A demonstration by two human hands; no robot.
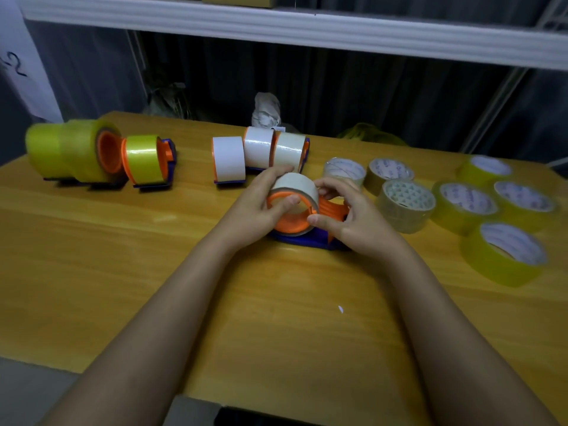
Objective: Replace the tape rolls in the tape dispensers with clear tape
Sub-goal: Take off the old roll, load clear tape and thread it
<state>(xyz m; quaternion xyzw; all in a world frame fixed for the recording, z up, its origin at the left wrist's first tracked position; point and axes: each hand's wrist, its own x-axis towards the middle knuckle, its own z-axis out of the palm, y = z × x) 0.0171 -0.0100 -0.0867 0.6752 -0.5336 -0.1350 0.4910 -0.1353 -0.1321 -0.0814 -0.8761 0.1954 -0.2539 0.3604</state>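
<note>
Tape dispenser (pixel 302 232) stands near middle of wooden table (pixel 123 241); left hand (pixel 255 210) grasps white tape roll (pixel 296 187) on its orange hub, fingers curled around; right hand (pixel 347 216) grips orange part of dispenser; loose tape rolls (pixel 405 206) lie right; loaded dispensers (pixel 144 162) far left.

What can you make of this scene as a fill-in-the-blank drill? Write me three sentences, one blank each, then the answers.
1. Both hands, left hand and right hand, grip one tape dispenser whose wheel is coloured ____.
2. The dispenser's base is coloured ____.
3. The loose tape rolls lie on the table to the person's ____ side.

Missing words: orange; blue; right
</note>
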